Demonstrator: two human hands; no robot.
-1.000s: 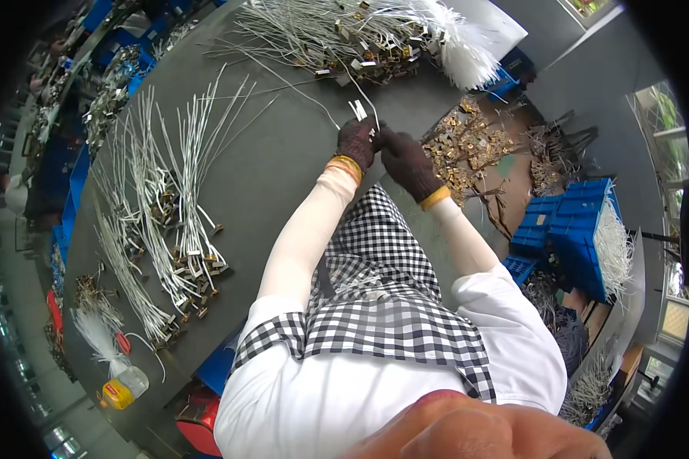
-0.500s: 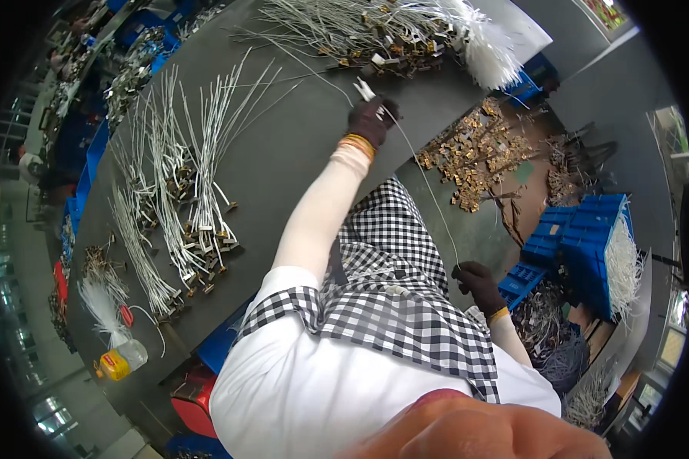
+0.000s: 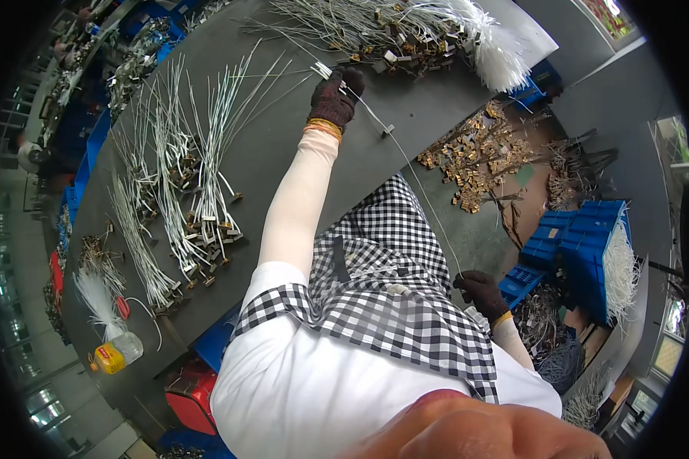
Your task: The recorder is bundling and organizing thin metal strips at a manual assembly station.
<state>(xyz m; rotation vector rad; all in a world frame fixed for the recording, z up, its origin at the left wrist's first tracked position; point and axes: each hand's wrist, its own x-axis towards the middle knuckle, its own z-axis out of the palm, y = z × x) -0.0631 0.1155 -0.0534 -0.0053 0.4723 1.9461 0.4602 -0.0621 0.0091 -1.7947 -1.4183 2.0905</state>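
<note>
My left hand (image 3: 335, 99), in a dark knit glove, is closed above the grey table near its far middle. Short white ends stick out past its fingers. A thin pale cable (image 3: 429, 196) runs from this hand over the table edge to my right hand (image 3: 479, 294), also dark-gloved and closed on the cable's lower end beside my lap. On the cable, close to my left hand, sits a small grey connector (image 3: 388, 131). Beyond my left hand lies a large heap of cables with metal-ended connectors (image 3: 406, 38).
Bundles of cables (image 3: 184, 191) lie on the table's left. A bottle with a yellow label (image 3: 118, 353) stands near white fibres (image 3: 99, 302). To the right are loose brass-coloured connectors (image 3: 475, 157), blue crates (image 3: 578, 245) and tangled dark cable scraps (image 3: 547, 336). A red case (image 3: 191, 398) is below.
My left hand has moved left and a little farther away, drawing the cable along. The small grey connector on the cable now shows beside it. My right hand has barely moved.
</note>
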